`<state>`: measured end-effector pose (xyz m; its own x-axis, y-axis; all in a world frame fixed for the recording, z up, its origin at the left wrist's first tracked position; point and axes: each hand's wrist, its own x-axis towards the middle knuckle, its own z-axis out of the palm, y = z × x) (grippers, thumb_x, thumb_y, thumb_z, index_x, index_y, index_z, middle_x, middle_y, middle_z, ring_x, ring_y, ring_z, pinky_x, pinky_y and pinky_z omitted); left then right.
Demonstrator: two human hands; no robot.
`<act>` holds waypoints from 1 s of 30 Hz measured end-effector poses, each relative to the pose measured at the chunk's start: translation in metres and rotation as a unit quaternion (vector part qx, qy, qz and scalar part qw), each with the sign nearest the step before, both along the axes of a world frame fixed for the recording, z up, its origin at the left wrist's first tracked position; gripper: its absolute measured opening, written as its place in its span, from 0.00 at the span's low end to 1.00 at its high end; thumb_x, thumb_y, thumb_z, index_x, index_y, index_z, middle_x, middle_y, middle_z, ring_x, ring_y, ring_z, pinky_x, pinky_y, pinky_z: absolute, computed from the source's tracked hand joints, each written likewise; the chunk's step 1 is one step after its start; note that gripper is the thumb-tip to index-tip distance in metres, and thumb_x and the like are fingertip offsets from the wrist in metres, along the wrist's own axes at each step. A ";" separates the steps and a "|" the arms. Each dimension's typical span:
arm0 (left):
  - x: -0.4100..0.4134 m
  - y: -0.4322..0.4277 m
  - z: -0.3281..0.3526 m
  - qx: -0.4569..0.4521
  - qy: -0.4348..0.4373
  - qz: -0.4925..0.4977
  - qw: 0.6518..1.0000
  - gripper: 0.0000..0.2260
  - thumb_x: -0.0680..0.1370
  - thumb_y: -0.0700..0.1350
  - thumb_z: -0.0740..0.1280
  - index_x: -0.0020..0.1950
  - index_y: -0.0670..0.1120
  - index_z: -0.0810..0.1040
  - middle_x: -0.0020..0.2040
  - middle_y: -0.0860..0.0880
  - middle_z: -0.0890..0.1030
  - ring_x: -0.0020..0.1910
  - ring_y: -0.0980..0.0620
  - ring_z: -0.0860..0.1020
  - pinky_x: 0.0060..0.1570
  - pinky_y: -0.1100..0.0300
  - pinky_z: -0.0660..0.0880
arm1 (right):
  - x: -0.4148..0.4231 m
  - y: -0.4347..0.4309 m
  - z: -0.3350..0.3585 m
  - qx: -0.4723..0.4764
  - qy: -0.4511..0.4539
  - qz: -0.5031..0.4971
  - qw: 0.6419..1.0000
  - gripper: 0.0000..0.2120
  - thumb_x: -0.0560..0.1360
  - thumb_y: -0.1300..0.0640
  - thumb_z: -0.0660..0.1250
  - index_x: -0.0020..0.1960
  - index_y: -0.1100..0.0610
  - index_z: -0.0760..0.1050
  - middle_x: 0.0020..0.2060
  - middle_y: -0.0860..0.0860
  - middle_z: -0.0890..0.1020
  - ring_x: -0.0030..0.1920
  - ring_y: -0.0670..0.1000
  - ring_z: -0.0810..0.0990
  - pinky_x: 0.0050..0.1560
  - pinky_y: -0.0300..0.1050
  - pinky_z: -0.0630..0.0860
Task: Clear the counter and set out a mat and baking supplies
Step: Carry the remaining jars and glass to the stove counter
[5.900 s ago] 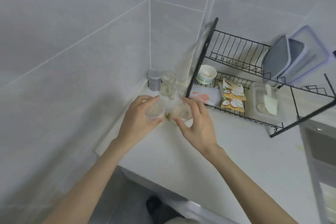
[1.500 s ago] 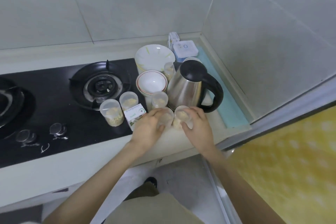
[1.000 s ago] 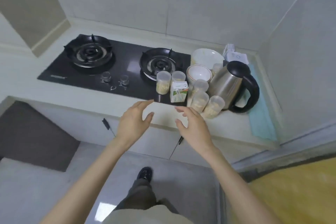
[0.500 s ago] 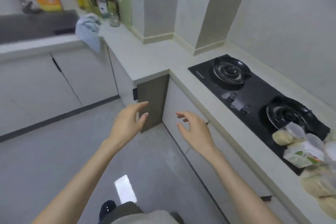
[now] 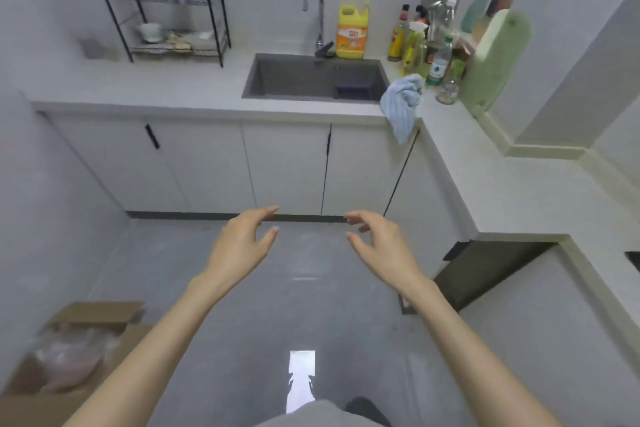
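Note:
My left hand (image 5: 242, 246) and my right hand (image 5: 379, 246) hang in mid-air over the grey floor, both empty with fingers curled apart. Ahead runs the pale counter (image 5: 166, 87) with a black wire dish rack (image 5: 166, 14) at its far left; a white bowl (image 5: 150, 32) and some packets sit on the rack's lower shelf. A small grey container (image 5: 92, 48) stands left of the rack. No mat is visible.
A dark sink (image 5: 311, 78) with a tap (image 5: 317, 21) sits mid-counter, a yellow detergent jug (image 5: 351, 32) behind it. Several bottles (image 5: 426, 42), a blue cloth (image 5: 403, 102) and a green board (image 5: 495, 59) crowd the right corner. A cardboard box (image 5: 69, 357) lies on the floor at left.
My hands let go of the two small jars beside the kettle, and the view swung left from the stove to the sink counter. Both hands stay empty.

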<state>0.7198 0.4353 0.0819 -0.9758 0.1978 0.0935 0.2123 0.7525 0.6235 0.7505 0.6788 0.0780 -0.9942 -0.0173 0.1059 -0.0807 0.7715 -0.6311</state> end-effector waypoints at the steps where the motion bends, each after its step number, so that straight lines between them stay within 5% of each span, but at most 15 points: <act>1: -0.010 -0.020 0.001 0.003 -0.004 0.021 1.000 0.18 0.78 0.46 0.65 0.68 0.49 0.73 0.63 0.52 0.78 0.60 0.54 0.76 0.56 0.65 0.67 | -0.020 -0.018 0.001 -0.002 0.004 0.017 1.000 0.15 0.76 0.56 0.66 0.62 0.50 0.75 0.55 0.45 0.80 0.53 0.44 0.77 0.57 0.42 0.74; 11: -0.109 -0.158 -0.006 0.017 0.001 0.177 0.984 0.19 0.78 0.46 0.65 0.69 0.50 0.72 0.64 0.52 0.76 0.60 0.54 0.76 0.56 0.68 0.66 | -0.198 -0.162 0.002 0.004 0.003 0.172 0.985 0.16 0.78 0.54 0.64 0.65 0.48 0.72 0.56 0.43 0.78 0.54 0.45 0.76 0.53 0.40 0.73; 30: -0.383 -0.358 0.027 0.006 0.042 0.365 0.930 0.19 0.77 0.47 0.66 0.68 0.50 0.73 0.63 0.50 0.78 0.57 0.51 0.78 0.55 0.57 0.74 | -0.550 -0.389 0.031 -0.038 0.019 0.341 0.939 0.16 0.77 0.55 0.64 0.65 0.49 0.73 0.60 0.45 0.77 0.56 0.46 0.76 0.55 0.42 0.74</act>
